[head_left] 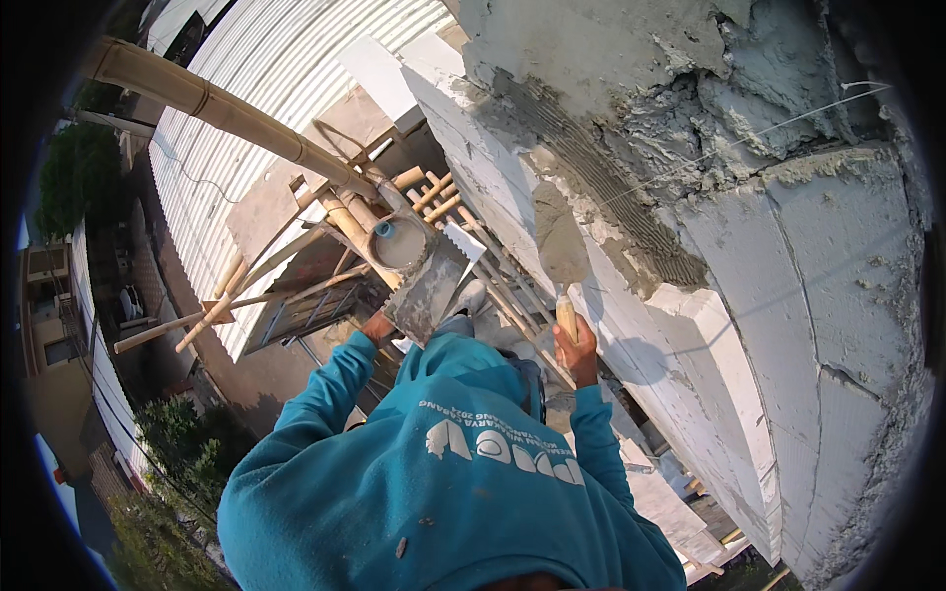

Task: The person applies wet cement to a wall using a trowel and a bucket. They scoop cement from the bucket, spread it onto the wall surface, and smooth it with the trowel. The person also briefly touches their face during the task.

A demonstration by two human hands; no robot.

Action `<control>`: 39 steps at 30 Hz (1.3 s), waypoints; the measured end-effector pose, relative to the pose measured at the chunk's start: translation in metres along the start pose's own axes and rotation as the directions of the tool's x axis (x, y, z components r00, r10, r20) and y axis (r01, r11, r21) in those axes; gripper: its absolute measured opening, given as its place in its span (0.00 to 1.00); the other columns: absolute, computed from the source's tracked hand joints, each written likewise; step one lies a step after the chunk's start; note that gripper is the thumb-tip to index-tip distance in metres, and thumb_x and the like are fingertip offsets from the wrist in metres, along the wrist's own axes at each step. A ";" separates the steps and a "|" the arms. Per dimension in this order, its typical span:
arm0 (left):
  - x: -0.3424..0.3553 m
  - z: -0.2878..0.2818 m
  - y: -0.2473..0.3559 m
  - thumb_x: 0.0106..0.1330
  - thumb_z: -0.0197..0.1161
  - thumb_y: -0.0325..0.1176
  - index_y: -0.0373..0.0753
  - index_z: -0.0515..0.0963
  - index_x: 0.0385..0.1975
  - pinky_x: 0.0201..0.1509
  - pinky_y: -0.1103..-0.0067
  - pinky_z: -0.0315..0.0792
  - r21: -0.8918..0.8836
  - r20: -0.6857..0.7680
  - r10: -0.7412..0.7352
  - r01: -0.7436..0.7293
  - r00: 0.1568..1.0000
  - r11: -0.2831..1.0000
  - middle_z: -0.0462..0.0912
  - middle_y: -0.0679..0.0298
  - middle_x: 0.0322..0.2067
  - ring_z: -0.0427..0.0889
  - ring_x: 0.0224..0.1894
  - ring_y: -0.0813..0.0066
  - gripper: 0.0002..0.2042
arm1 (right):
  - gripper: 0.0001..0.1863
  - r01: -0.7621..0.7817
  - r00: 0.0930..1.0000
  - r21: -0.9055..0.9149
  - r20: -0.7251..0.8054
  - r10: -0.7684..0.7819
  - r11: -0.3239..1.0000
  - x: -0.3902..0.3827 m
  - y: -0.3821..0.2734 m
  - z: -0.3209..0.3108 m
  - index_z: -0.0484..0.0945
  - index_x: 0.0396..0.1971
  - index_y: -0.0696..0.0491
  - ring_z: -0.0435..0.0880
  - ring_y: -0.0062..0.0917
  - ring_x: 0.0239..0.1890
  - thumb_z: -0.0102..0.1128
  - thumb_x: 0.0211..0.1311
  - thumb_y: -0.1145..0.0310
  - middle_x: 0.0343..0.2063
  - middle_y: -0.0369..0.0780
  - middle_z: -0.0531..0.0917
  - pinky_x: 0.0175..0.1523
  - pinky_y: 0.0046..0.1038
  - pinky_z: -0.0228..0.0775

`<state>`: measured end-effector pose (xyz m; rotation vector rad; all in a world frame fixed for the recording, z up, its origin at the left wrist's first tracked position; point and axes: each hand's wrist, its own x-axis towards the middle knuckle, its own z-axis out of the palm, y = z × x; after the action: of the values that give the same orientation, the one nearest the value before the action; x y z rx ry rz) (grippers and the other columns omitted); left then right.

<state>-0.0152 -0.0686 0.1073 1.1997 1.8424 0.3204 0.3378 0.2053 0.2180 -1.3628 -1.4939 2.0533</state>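
My left hand (378, 329) is closed on a mortar-smeared notched metal spreader (426, 294), held low at my left. My right hand (576, 350) grips the wooden handle of a pointed trowel (563, 241), whose blade carries grey mortar and lies over the edge of the white block wall (754, 276). A strip of ridged wet mortar (650, 241) runs along the blocks beside the blade, below rough grey mortar and a stretched string. Just beyond the spreader, a round container (399, 250) with grey contents and a small blue item in it is partly hidden.
I am high up among bamboo poles (217, 108) and crossed scaffold pieces at the left and below. A white corrugated roof (236, 74) lies beyond them, with a street, trees (74, 172) and houses farther down. The wall fills the right side.
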 end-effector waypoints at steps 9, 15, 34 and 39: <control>-0.060 0.022 -0.021 0.62 0.61 0.31 0.36 0.63 0.63 0.67 0.70 0.62 -0.175 -0.168 -0.149 0.120 0.974 0.977 0.67 0.53 0.61 0.65 0.65 0.60 0.28 | 0.29 0.332 0.729 -0.815 -0.098 -0.677 0.475 0.206 -0.045 0.116 0.64 0.60 0.52 0.79 0.49 0.46 0.60 0.59 0.67 0.47 0.50 0.77 0.47 0.44 0.73; -0.097 0.038 -0.033 0.62 0.61 0.31 0.36 0.63 0.63 0.67 0.70 0.62 -0.252 -0.198 -0.246 0.194 0.949 0.948 0.67 0.53 0.61 0.65 0.65 0.59 0.28 | 0.39 -0.016 0.940 -0.888 -0.170 -0.297 0.459 0.201 -0.017 0.133 0.53 0.68 0.45 0.79 0.49 0.46 0.60 0.57 0.71 0.49 0.49 0.78 0.47 0.44 0.73; -0.115 0.006 -0.058 0.61 0.62 0.31 0.36 0.64 0.63 0.67 0.70 0.61 -0.230 -0.144 -0.210 0.174 0.967 0.958 0.67 0.53 0.62 0.64 0.65 0.59 0.29 | 0.33 -0.056 0.855 -0.786 -0.356 -0.376 0.616 0.124 0.069 0.089 0.53 0.64 0.56 0.75 0.53 0.49 0.55 0.59 0.76 0.48 0.54 0.72 0.54 0.46 0.68; -0.101 -0.007 -0.061 0.60 0.62 0.31 0.36 0.64 0.63 0.67 0.70 0.61 -0.202 -0.128 -0.156 0.129 0.979 0.971 0.67 0.53 0.62 0.64 0.65 0.58 0.29 | 0.32 0.081 0.866 -0.637 -0.336 -0.370 0.766 0.084 0.061 0.111 0.57 0.61 0.58 0.74 0.54 0.51 0.56 0.56 0.74 0.52 0.57 0.71 0.56 0.44 0.67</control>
<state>-0.0436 -0.1821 0.1274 0.9267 1.9602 0.5026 0.2238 0.1673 0.1259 -1.6053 -2.0492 1.0154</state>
